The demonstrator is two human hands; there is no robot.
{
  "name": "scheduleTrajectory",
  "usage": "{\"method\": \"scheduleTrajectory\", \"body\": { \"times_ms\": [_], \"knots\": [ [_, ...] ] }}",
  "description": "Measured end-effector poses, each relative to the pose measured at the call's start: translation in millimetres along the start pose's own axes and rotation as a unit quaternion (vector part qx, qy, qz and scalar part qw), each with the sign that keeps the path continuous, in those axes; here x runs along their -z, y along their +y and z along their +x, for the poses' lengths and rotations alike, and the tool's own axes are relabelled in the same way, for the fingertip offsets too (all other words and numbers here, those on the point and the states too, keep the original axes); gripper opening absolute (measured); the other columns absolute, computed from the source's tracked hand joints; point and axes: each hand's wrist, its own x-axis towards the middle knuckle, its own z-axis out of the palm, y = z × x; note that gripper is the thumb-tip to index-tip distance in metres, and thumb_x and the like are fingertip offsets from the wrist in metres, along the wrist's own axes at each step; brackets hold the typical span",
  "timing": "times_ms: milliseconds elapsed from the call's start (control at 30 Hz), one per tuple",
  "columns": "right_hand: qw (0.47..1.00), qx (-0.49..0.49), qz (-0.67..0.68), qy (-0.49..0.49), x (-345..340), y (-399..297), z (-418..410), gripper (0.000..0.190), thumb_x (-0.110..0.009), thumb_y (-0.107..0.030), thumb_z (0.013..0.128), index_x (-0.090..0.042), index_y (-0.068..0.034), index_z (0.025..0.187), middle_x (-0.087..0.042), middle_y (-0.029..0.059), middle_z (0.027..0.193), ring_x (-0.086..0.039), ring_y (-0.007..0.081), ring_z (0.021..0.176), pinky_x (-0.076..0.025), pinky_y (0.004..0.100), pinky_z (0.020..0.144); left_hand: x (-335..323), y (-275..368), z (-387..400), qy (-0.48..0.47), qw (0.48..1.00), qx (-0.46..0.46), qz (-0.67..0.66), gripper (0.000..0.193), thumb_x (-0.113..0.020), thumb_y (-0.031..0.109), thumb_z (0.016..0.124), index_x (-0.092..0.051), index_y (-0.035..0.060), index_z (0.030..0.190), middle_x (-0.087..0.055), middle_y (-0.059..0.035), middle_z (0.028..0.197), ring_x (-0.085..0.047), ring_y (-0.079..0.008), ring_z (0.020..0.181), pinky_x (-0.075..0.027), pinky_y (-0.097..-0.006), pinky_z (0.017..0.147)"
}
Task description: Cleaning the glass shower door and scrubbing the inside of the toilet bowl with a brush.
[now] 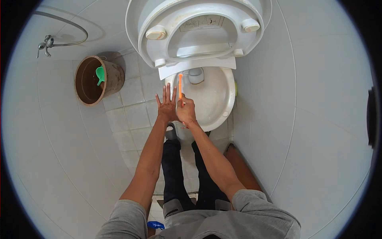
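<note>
A white toilet bowl (228, 113) stands before me, its seat (191, 18) and lid raised. My right hand (186, 109) grips the lower part of an orange plastic-handled tool (180, 85), probably a toilet brush; its far end points at the left back rim of the bowl, and its lower end is hidden by my hand. Just left of it, my left hand (167, 104) is spread with its fingers apart and holds nothing, over the bowl's left edge. Whether the two hands touch at the wrist, I cannot tell.
A brown bucket (115, 76) with a green dipper (100, 74) inside stands left of the toilet. A tap (46, 45) with a hose is on the left wall. Smooth walls rise on both sides; a brown door (241, 167) is at the lower right.
</note>
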Motion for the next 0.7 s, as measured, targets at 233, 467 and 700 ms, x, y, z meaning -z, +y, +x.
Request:
{"method": "scheduleTrajectory", "body": {
  "times_ms": [233,467,700],
  "knots": [
    [0.963,-0.039,-0.214,-0.158,35,-15,30,0.025,-0.055,-0.014,0.098,-0.069,0.004,0.109,-0.070,0.0326,0.097,-0.069,0.0499,0.097,-0.057,0.0528,0.086,27,-7,-15,-0.063,0.997,0.032,0.001,0.183,-0.097,0.068,0.029,0.011,0.0141,0.166,0.013,-0.0202,0.173,0.009,-0.0381,0.160,-0.007,-0.0716,0.122],
    [0.910,-0.106,-0.318,-0.244,57,13,20,0.034,-0.057,-0.015,0.097,-0.061,0.005,0.124,-0.069,0.0306,0.110,-0.070,0.0465,0.103,-0.058,0.0529,0.089,28,-8,-15,-0.076,0.996,0.038,0.007,0.183,-0.097,0.068,0.029,0.012,0.0134,0.166,0.015,-0.0196,0.172,0.012,-0.0378,0.160,-0.005,-0.0716,0.122],
    [0.894,-0.070,-0.350,-0.269,101,-22,-52,0.037,-0.052,-0.010,0.096,-0.057,0.003,0.130,-0.069,0.0341,0.100,-0.069,0.0518,0.096,-0.056,0.0579,0.088,30,-11,-19,-0.079,0.996,0.044,0.005,0.182,-0.097,0.066,0.030,0.013,0.0145,0.166,0.017,-0.0183,0.172,0.013,-0.0375,0.160,-0.004,-0.0720,0.122]
  ]
}}
